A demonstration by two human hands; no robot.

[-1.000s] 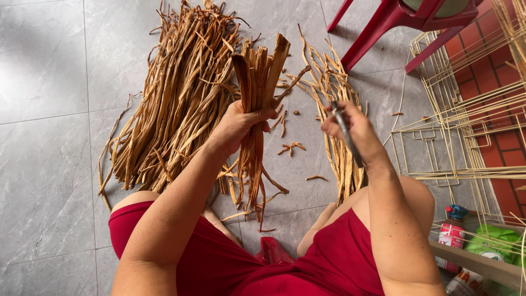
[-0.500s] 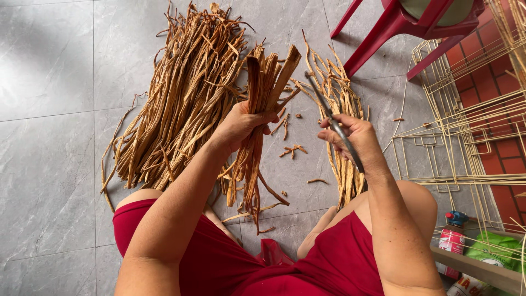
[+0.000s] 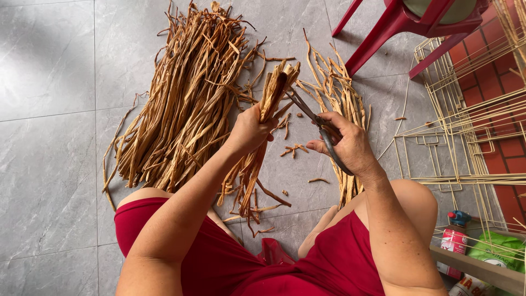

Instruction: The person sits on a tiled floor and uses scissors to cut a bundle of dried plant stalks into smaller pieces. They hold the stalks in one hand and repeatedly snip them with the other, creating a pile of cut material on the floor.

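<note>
Grey tiled floor (image 3: 49, 164) carries a big pile of dried strips (image 3: 181, 104), a smaller pile (image 3: 337, 96), scattered offcuts (image 3: 296, 149) and wire frames (image 3: 455, 148).

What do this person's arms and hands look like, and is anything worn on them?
Both arms are bare from the shoulder down: no sleeves, gloves, watch or bracelets show. The left hand and right hand carry no rings that I can make out, and the fingernails look short and unpainted. The only clothing in view is a red garment over the lap and torso.
</note>
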